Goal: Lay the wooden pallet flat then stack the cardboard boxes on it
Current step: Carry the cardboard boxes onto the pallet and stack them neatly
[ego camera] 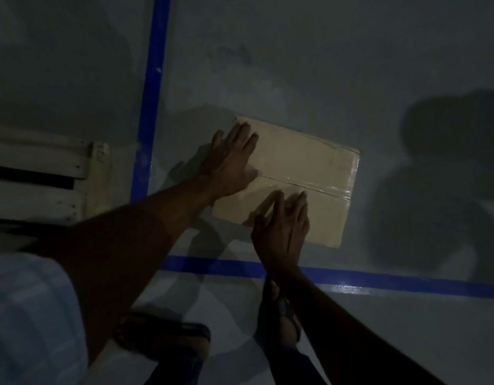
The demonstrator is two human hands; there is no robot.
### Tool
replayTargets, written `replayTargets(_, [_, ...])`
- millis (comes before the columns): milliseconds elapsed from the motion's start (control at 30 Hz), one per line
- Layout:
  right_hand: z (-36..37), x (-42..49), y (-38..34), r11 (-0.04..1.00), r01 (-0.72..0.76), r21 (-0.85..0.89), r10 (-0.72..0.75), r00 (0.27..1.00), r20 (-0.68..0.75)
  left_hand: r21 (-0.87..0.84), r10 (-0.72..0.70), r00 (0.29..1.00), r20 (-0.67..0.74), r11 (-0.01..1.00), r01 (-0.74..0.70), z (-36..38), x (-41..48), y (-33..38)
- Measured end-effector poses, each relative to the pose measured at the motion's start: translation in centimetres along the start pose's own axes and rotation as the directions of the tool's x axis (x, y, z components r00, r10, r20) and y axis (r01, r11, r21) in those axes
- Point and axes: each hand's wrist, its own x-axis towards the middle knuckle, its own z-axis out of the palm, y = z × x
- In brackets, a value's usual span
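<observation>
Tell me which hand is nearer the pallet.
The left hand, flat on the cardboard box's far corner; the right hand lies at its near edge, farther from the pallet.

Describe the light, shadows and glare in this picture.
Head view: dim overall, with the cardboard box the brightest thing; glare glints on its clear tape and on the blue floor tape; a large soft shadow lies on the floor right of the box; the left hand and right hand look dark.

— Any print on the cardboard box [296,168]?
— None I can read. The top is plain, with clear tape [318,188] along the seam, and the light is dim.
— The wooden pallet [37,159], the blue floor tape [151,107]?
— No letters or numbers there either.
</observation>
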Motion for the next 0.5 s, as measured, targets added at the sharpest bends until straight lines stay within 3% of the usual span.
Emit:
replayTargets(100, [0.6,-1.0,-1.7,0.983,-0.165,0.083,0.172,0.981,-0.091,0.088,0.083,0.993,0.088,0.992,-0.091,-0.8,2.6,-1.6])
replayTargets(167, [0.9,-1.9,-3.3,0.930,-0.342,0.134,0.353,0.932,-0.076,0.156,0.100,0.984,0.148,0.980,-0.123,-1.2,4.4,-2.6])
replayTargets(267, [1.2,-2.1,-5.8,0.675,-0.680,0.286,0.661,0.730,0.176,0.199,0.086,0.976,0.201,0.972,-0.126,-1.5,5.9,-3.0])
replayTargets(300, [1.5,-1.9,-6.4,0.597,-0.725,0.344,0.688,0.683,0.246,0.197,0.088,0.977,0.193,0.972,-0.126,-1.5,5.9,-2.9])
replayTargets(333, [1.9,-1.9,-6.8,0.557,-0.722,0.411,0.665,0.684,0.301,0.181,0.092,0.979,0.181,0.976,-0.125,-1.4,5.8,-2.9])
replayTargets(433, [2.1,-2.6,-7.8,0.510,-0.609,0.607,0.508,0.783,0.358,0.100,0.083,0.982,0.168,0.990,-0.100,-1.3,3.8,-3.9])
replayTargets(500, [1.4,-3.1,-7.9,0.435,-0.634,0.640,0.549,0.750,0.370,0.070,0.062,0.989,0.132,0.995,-0.071,-1.9,1.6,-5.0])
